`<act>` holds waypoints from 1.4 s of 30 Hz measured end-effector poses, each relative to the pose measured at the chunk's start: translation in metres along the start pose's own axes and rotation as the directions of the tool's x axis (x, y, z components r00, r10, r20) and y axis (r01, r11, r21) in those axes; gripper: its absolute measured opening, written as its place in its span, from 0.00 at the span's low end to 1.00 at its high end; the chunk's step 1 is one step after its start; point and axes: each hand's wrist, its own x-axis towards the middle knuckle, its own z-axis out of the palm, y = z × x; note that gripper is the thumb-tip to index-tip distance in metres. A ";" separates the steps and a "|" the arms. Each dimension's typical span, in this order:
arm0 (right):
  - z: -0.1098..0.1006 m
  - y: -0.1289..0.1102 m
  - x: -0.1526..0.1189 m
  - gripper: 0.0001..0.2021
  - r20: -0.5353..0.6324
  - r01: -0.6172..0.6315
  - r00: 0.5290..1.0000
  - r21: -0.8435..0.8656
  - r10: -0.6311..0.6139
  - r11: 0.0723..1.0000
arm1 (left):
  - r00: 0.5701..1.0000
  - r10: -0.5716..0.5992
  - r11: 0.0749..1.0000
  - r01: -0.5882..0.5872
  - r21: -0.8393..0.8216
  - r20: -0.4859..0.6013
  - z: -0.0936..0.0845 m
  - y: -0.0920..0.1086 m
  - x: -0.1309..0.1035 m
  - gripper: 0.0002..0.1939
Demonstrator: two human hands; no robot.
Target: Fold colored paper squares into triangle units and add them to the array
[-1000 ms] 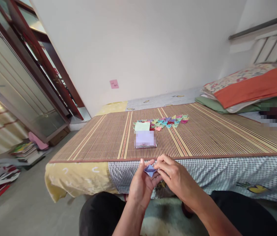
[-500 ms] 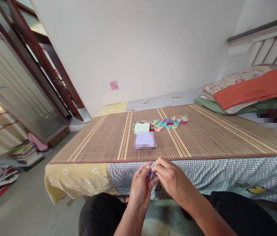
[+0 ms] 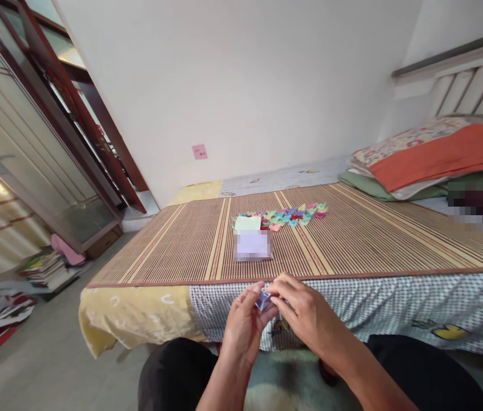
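Note:
My left hand (image 3: 244, 325) and my right hand (image 3: 304, 317) meet in front of the bed's near edge, both pinching a small folded piece of blue-purple paper (image 3: 262, 299). Only a corner of the paper shows between the fingertips. Farther out on the striped bamboo mat (image 3: 353, 240) lies a stack of paper squares (image 3: 253, 244), its top blurred, with a pale green sheet (image 3: 248, 223) behind it. A row of several small folded paper pieces in mixed colours (image 3: 293, 214) lies just beyond.
The bed carries a checked sheet (image 3: 395, 302) and a yellow cover (image 3: 130, 308) at the near left corner. Pillows and an orange cloth (image 3: 434, 151) lie at the right. Books and papers (image 3: 40, 268) sit on the floor at left, beside a glass door (image 3: 23, 148).
The paper was held more spread out a second ago; now my fingers have closed it tighter between both hands. The hands stay in about the same place.

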 end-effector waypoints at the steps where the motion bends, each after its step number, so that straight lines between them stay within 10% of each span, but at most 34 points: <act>1: 0.000 0.000 0.000 0.13 -0.004 0.003 1.000 0.003 -0.003 1.000 | 1.000 0.000 1.000 0.000 0.002 0.003 0.000 0.000 0.000 0.08; 20: 0.000 0.011 -0.001 0.12 0.079 -0.032 0.996 -0.105 0.040 0.994 | 0.999 -0.010 0.986 0.003 0.169 0.040 -0.005 -0.003 0.004 0.26; 32: -0.037 0.102 0.014 0.12 -0.093 -0.179 0.983 -0.284 0.158 0.942 | 0.967 -0.191 0.854 0.077 0.515 0.172 -0.006 -0.020 0.033 0.31; 42: -0.035 0.209 0.076 0.13 -0.027 -0.228 0.970 -0.434 0.241 0.872 | 0.933 -0.359 0.794 0.322 0.516 -0.029 -0.095 -0.076 0.115 0.39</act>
